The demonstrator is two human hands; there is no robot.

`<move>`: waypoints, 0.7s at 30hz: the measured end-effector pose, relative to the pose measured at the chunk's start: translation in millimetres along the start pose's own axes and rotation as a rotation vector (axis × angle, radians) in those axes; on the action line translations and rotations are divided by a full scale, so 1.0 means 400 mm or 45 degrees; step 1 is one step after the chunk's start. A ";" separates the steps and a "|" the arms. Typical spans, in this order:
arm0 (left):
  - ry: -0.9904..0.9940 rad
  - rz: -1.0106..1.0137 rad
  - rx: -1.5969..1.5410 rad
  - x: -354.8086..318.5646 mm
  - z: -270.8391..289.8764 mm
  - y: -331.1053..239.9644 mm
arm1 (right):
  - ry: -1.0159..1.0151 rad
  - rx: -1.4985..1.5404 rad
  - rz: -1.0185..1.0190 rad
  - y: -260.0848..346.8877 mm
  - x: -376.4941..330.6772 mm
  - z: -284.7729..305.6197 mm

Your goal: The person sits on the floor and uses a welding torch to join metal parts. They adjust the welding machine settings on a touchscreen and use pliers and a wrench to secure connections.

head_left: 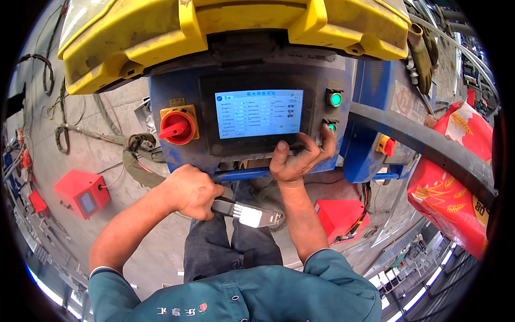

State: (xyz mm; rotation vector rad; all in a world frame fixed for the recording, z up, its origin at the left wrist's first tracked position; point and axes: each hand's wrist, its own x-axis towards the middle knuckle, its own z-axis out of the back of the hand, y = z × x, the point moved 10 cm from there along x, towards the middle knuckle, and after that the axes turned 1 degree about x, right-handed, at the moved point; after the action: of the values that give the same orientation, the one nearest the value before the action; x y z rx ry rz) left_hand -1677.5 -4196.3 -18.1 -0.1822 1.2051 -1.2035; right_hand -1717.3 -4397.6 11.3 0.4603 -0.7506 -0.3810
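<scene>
Red box on flr at L, wheat-print bag R.

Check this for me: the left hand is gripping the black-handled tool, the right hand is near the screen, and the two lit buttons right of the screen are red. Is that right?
Not quite, the color is wrong: the two lit buttons right of the screen are green, as the head view shows. The left hand is gripping the black-handled tool, and the right hand is near the screen.
</scene>
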 end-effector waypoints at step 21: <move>-0.053 -0.029 0.022 -0.004 0.002 -0.002 | 0.054 0.042 -0.139 -0.013 0.013 0.050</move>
State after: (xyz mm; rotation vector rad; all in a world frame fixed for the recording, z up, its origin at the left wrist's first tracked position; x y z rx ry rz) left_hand -1677.1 -4195.8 -16.3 -0.2074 1.1592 -1.2238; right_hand -1729.2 -4409.8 24.2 0.5405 -0.6933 -0.4602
